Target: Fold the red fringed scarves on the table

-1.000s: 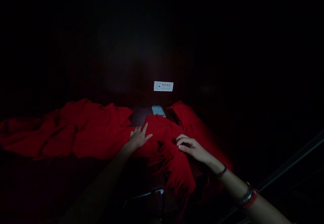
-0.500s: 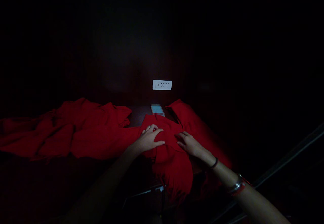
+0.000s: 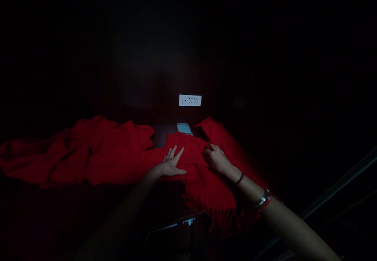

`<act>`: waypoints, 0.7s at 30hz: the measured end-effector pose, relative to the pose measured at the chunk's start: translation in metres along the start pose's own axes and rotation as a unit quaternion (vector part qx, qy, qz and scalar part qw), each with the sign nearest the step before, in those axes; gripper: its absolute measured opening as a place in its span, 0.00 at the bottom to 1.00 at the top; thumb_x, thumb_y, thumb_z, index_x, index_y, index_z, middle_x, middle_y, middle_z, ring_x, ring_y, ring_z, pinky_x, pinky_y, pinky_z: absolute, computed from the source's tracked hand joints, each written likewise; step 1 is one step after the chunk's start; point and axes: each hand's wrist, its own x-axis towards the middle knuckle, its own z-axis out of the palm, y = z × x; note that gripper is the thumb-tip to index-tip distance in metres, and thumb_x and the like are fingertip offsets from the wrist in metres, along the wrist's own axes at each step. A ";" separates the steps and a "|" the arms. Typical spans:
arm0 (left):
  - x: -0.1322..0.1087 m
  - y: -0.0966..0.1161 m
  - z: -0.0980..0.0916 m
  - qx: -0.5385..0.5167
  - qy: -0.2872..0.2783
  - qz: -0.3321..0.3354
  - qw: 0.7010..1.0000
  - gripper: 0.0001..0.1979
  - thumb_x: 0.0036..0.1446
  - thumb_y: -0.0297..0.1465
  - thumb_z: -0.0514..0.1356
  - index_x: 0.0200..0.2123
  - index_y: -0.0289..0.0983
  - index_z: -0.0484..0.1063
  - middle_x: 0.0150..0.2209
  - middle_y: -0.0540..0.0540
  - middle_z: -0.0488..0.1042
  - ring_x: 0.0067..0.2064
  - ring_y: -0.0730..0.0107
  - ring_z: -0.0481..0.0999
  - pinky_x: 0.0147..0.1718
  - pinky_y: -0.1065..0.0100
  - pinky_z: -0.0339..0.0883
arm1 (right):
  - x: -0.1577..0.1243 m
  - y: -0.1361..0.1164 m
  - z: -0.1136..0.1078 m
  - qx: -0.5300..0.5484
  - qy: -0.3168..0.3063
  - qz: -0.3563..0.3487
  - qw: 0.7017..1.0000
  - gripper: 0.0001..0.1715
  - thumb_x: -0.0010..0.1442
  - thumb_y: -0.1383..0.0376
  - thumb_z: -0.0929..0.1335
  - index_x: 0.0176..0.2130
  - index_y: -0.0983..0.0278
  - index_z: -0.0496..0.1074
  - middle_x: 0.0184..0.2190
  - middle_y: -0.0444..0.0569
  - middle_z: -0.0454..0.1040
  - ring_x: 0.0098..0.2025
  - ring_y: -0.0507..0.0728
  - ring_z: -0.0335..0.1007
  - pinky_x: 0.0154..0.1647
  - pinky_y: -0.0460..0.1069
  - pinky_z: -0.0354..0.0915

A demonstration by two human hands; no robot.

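Note:
A red fringed scarf (image 3: 190, 149) lies on the dark surface, with a flat folded part in the middle. Its fringed end (image 3: 212, 190) hangs toward me over the front edge. My left hand (image 3: 171, 166) rests flat on the left of this fold, fingers spread, a ring on one finger. At the fold's right side, my right hand (image 3: 218, 159) has its fingers curled down and closed on the cloth; the fingertips are partly hidden. More red cloth (image 3: 112, 151) lies rumpled to the left, running up to the folded part.
Another red cloth stretch (image 3: 224, 135) slants down on the right. A pale blue, blurred-out item (image 3: 184, 128) lies behind the fold. On the dark wall above sits a white socket panel (image 3: 190, 100). Pale bars (image 3: 332, 198) cross the lower right; most surroundings are too dark to make out.
The fringed end has shifted right and spread out. My left hand has moved slightly left with fingers spread wider, and my right hand's fingers have curled in on the cloth.

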 end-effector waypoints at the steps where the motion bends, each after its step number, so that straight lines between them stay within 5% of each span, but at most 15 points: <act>1: 0.001 0.001 0.000 -0.004 0.016 0.000 1.000 0.43 0.43 0.40 0.56 0.58 0.38 0.34 0.59 0.37 0.28 0.58 0.53 0.29 0.52 0.58 0.40 | -0.011 -0.005 0.000 0.010 0.036 -0.013 0.999 0.15 0.56 0.67 0.57 0.41 0.66 0.66 0.44 0.55 0.61 0.46 0.57 0.56 0.46 0.51 0.54; 3: 0.000 0.008 0.000 -0.002 0.080 -0.017 0.997 0.34 0.49 0.35 0.52 0.57 0.36 0.39 0.59 0.36 0.38 0.58 0.56 0.39 0.52 0.60 0.43 | -0.036 -0.011 0.001 0.048 0.051 -0.071 0.995 0.16 0.57 0.64 0.57 0.43 0.65 0.64 0.41 0.53 0.63 0.43 0.54 0.58 0.45 0.50 0.56; 6: -0.007 0.024 0.002 -0.012 0.158 -0.038 0.987 0.27 0.50 0.38 0.49 0.53 0.34 0.50 0.51 0.36 0.56 0.53 0.57 0.55 0.48 0.62 0.50 | -0.063 -0.011 0.006 0.071 -0.022 -0.132 0.988 0.14 0.55 0.63 0.59 0.41 0.63 0.65 0.37 0.50 0.64 0.40 0.53 0.60 0.42 0.49 0.58; 9: -0.018 0.040 0.005 -0.109 0.061 -0.021 0.992 0.33 0.44 0.44 0.55 0.52 0.34 0.52 0.39 0.42 0.67 0.42 0.61 0.66 0.39 0.66 0.59 | -0.068 -0.007 0.013 0.089 -0.027 -0.123 0.988 0.11 0.56 0.69 0.57 0.34 0.65 0.66 0.33 0.50 0.66 0.36 0.53 0.60 0.39 0.48 0.58; 11: -0.023 0.047 0.005 -0.197 -0.017 -0.016 0.980 0.37 0.41 0.39 0.59 0.53 0.34 0.48 0.31 0.47 0.68 0.35 0.67 0.69 0.32 0.70 0.61 | -0.062 -0.005 0.014 0.121 -0.026 -0.121 0.985 0.12 0.55 0.72 0.56 0.30 0.65 0.66 0.29 0.49 0.66 0.32 0.51 0.60 0.36 0.47 0.58; 16: -0.030 0.055 -0.011 -0.486 -0.096 -0.041 0.868 0.27 0.47 0.24 0.51 0.52 0.38 0.48 0.30 0.51 0.68 0.30 0.77 0.70 0.29 0.74 0.63 | -0.034 -0.001 -0.005 0.303 -0.038 -0.056 0.951 0.07 0.52 0.71 0.58 0.26 0.66 0.63 0.25 0.45 0.65 0.29 0.49 0.60 0.32 0.45 0.58; 18: -0.033 0.056 -0.018 -0.535 -0.117 -0.042 0.836 0.25 0.49 0.24 0.48 0.52 0.40 0.49 0.34 0.48 0.69 0.29 0.78 0.70 0.27 0.76 0.62 | -0.027 0.004 -0.012 0.362 -0.076 -0.012 0.929 0.05 0.52 0.70 0.59 0.27 0.67 0.63 0.24 0.43 0.65 0.27 0.48 0.60 0.30 0.44 0.58; 21: -0.038 0.057 -0.020 -0.491 -0.220 -0.045 0.842 0.25 0.51 0.27 0.48 0.53 0.43 0.46 0.30 0.48 0.70 0.23 0.77 0.71 0.16 0.79 0.55 | -0.026 0.011 -0.012 0.345 -0.205 0.008 0.916 0.07 0.51 0.69 0.60 0.33 0.67 0.64 0.21 0.41 0.63 0.22 0.47 0.60 0.24 0.43 0.58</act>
